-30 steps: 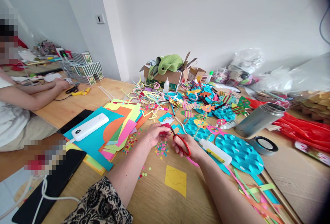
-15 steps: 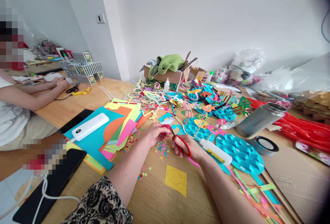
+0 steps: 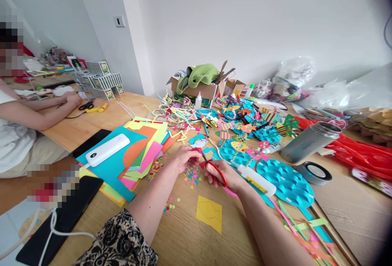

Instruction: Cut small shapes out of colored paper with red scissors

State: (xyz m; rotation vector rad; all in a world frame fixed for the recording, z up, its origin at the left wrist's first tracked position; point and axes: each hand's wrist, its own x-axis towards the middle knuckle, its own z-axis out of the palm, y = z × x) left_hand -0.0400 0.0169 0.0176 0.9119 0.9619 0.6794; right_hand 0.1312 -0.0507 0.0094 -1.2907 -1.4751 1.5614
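Red-handled scissors [image 3: 218, 172] are gripped in my right hand [image 3: 225, 175], their blades pointing up and left. Between the fingers of my left hand [image 3: 185, 158] is a small piece of red paper [image 3: 197, 150], and the scissor blades meet its right side. Small colourful paper bits [image 3: 192, 176] lie on the table beneath my hands. Nearer to me lies a yellow paper square [image 3: 209, 213] with a fish outline drawn on it. A white glue bottle [image 3: 257, 180] rests on its side by my right wrist.
Coloured paper sheets [image 3: 143, 147] and a white power bank [image 3: 108, 150] lie at left. Blue scalloped discs [image 3: 284, 182], paper fish [image 3: 239, 146] and a metal flask [image 3: 310, 141] stand right. A cardboard box [image 3: 192, 88] is behind. Another person's hands [image 3: 72, 99] rest far left.
The scissor blades have shifted slightly at the red paper. My two hands stay in nearly the same place, and the things on the table have not moved.
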